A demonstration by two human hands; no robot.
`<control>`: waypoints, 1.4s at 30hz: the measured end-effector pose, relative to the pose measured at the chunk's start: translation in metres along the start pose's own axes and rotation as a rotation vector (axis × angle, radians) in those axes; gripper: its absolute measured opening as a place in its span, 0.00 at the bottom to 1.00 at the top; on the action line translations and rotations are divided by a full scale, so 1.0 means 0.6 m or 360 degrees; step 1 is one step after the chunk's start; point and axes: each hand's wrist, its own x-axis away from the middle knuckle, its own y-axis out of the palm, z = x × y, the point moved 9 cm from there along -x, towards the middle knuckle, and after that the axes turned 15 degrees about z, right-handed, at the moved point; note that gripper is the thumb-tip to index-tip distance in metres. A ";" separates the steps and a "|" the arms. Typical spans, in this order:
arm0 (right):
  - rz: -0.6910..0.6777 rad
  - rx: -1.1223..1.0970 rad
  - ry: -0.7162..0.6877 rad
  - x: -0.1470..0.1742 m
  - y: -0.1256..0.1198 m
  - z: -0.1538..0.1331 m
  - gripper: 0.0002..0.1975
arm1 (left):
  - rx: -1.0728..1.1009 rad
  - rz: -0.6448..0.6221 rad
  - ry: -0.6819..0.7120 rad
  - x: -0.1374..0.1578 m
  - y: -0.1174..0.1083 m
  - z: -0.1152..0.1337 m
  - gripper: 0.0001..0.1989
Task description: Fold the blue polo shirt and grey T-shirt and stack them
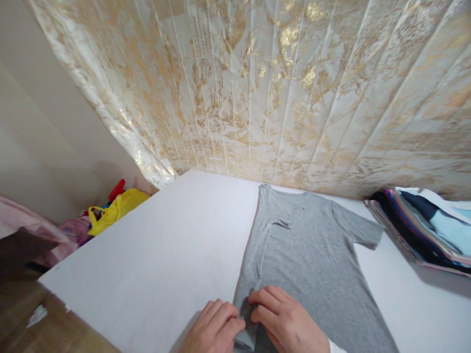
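A grey short-sleeved T-shirt (312,255) lies on the white tabletop, its left side folded inward over the body. One sleeve spreads out to the right; the other is tucked over near the top of the fold. At the lower end of the folded strip, my left hand (215,326) is closed on the outer edge, with the fingers curled. Just to its right, my right hand (287,318) pinches the inner edge of the same strip between thumb and fingers. The shirt's bottom hem is partly hidden by my hands and cut off by the frame.
A stack of folded clothes (415,230) sits on the table's right side. The white tabletop (154,264) reaches the gold-patterned curtain (257,98) behind. Beyond the left edge lie a yellow cloth item (121,208) and pink fabric (62,240).
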 end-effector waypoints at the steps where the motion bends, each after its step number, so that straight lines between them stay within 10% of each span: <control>1: -0.0005 -0.0006 0.0029 0.001 -0.004 0.001 0.14 | -0.0028 0.0016 0.0062 -0.004 -0.006 0.005 0.16; 13: -0.0092 0.0128 0.0939 -0.014 -0.011 0.112 0.15 | -0.0178 0.0454 0.0529 -0.028 -0.036 0.052 0.10; 42: -0.0029 0.0067 0.0733 -0.010 -0.006 0.051 0.17 | 0.0119 0.0194 0.0368 -0.022 -0.015 0.040 0.12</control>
